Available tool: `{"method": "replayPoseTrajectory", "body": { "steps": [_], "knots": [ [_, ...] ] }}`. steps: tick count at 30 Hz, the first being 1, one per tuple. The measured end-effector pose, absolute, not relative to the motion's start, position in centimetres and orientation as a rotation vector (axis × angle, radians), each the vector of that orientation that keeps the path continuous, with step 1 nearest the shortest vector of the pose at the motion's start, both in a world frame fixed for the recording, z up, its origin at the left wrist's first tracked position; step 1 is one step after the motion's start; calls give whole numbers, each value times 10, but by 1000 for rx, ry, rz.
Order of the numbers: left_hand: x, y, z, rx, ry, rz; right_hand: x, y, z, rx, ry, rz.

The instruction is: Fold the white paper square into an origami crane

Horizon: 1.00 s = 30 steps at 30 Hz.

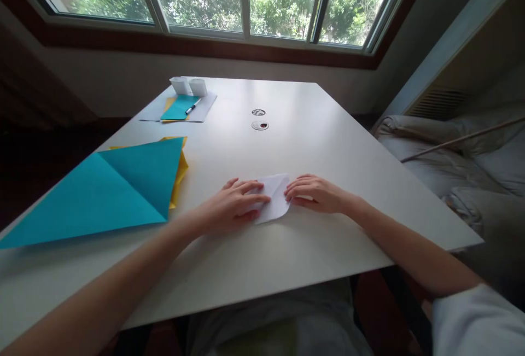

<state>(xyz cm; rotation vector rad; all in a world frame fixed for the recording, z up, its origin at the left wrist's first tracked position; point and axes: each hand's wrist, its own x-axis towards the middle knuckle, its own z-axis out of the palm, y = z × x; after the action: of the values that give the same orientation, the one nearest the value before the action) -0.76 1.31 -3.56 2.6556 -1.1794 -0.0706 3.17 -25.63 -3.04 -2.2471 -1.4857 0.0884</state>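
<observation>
From the head camera, a small folded white paper (pixel 275 198) lies on the white table (pixel 336 143), near the front edge and about the middle of the picture. The left hand (pixel 235 205) comes in from seven o'clock and lies spread and flat, its fingers (pixel 256 198) pressing down on the paper's left half. The right hand (pixel 316 192) comes in from four o'clock, its fingers loosely bent and not closed around anything; its fingertips (pixel 289 193) touch the paper's right edge.

At nine o'clock from the paper, well apart from it, lies a large teal sheet (pixel 106 194) folded to a triangle, over a yellow sheet (pixel 179 173) that peeks out at its right side. At eleven o'clock, far up the table, a grey sheet (pixel 203 111) carries a smaller teal paper (pixel 178 109), a pen (pixel 193 106) and two white paper boxes (pixel 189 86). At twelve o'clock are two round openings (pixel 260 118) in the tabletop.
</observation>
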Motion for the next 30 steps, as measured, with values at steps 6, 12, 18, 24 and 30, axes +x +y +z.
{"method": "replayPoseTrajectory", "body": {
  "steps": [6, 12, 18, 24, 30],
  "knots": [
    [-6, 16, -33, 2661, -1154, -194, 34, -248, -35, -2256, -1206, 45],
    [-5, 20, -30, 2645, -1121, -336, 31, -238, -37, -2276, -1077, -17],
    [-11, 13, -30, 2608, -1038, -380, 33, -237, -40, -2267, -997, -13],
    [-19, 3, -33, 2568, -867, -378, 35, -234, -44, -2312, -883, -23],
    [-19, -1, -36, 2553, -803, -377, 34, -232, -50, -2324, -807, -41]
  ]
}}
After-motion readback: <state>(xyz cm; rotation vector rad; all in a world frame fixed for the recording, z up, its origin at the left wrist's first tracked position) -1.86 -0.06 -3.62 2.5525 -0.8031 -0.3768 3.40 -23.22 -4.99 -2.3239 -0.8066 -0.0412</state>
